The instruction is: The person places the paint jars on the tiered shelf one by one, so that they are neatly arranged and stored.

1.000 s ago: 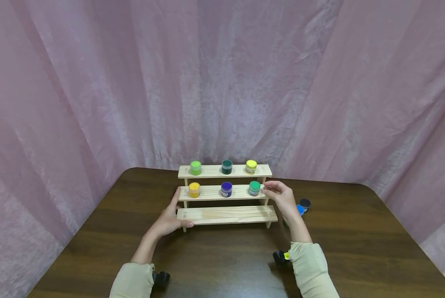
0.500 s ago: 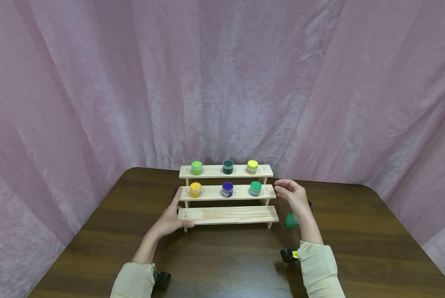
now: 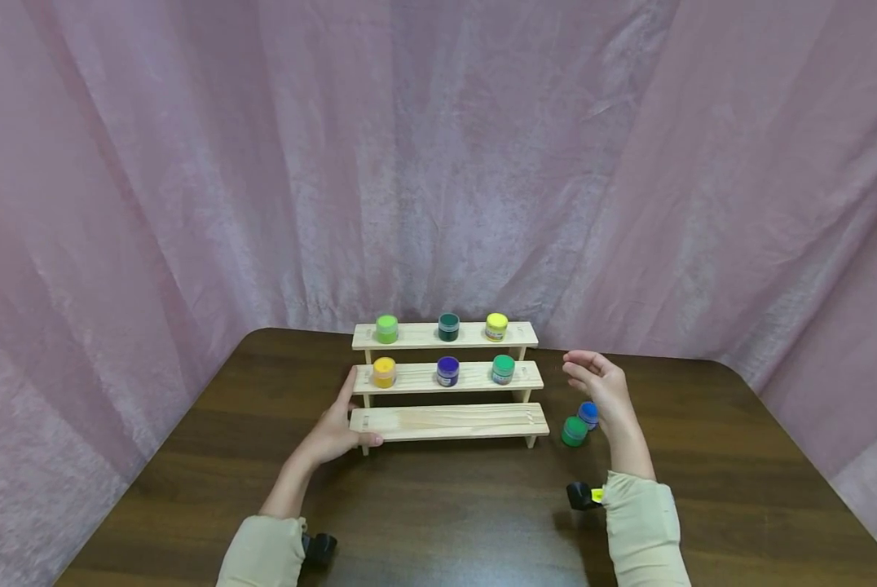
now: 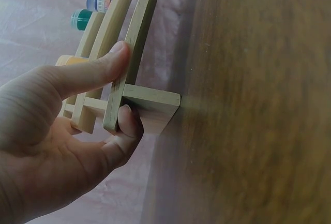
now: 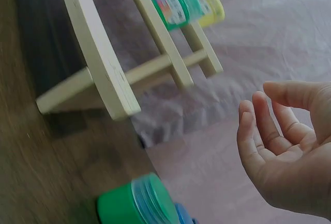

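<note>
A three-step wooden display rack (image 3: 449, 421) stands on the table. My left hand (image 3: 328, 434) grips its left end; in the left wrist view the thumb (image 4: 98, 75) lies on the front edge of the lowest step, with a finger curled beneath. Light green (image 3: 387, 329), dark green (image 3: 449, 327) and yellow (image 3: 495, 327) paint jars stand on the top step. The middle step bears orange-yellow (image 3: 384, 372), purple (image 3: 447, 372) and green (image 3: 503, 369) jars. My right hand (image 3: 601, 391) hovers right of the rack, fingers loosely bent, holding nothing.
On the table right of the rack, another green jar (image 3: 574, 431) and a blue jar (image 3: 588, 414) stand close together, just below my right hand. A pink curtain (image 3: 438, 163) hangs behind the brown table (image 3: 438, 505).
My right hand has moved right, away from the green jar on the middle step, uncovering the green and blue jars on the table. The dark jar is now hidden. My left hand stays put.
</note>
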Demonstrator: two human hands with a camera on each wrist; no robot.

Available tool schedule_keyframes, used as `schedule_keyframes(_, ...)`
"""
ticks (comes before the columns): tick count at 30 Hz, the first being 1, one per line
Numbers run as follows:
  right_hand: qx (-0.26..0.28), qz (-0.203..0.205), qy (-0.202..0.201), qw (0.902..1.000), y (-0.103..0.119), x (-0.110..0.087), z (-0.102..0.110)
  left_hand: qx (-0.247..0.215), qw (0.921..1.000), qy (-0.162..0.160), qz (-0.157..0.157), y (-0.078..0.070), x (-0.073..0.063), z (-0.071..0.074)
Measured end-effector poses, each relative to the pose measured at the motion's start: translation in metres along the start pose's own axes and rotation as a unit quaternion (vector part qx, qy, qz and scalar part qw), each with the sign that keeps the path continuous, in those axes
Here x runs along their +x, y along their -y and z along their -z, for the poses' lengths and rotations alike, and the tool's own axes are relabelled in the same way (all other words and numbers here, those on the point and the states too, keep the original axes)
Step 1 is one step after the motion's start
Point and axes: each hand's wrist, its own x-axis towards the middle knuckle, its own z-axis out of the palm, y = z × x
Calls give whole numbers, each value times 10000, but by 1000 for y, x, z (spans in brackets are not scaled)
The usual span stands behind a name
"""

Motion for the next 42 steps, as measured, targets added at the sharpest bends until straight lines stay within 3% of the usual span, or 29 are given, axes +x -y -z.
schedule_keyframes(10, 552, -82, -292, 9980, -1, -2, 24, 39, 9999, -44, 129, 0, 0, 2)
schedule_keyframes(22, 652, -198, -582, 9960, -11, -2, 43, 15, 9999, -47, 154, 0, -2, 1)
schedule_keyframes(29, 1227, -331, -547, 9904, -21, 0, 50, 38, 9999, -3, 138, -1, -3, 1)
schedule_keyframes(42, 315, -754, -937, 9922, -41, 5, 58, 45, 10000, -13, 86, -1, 1, 0)
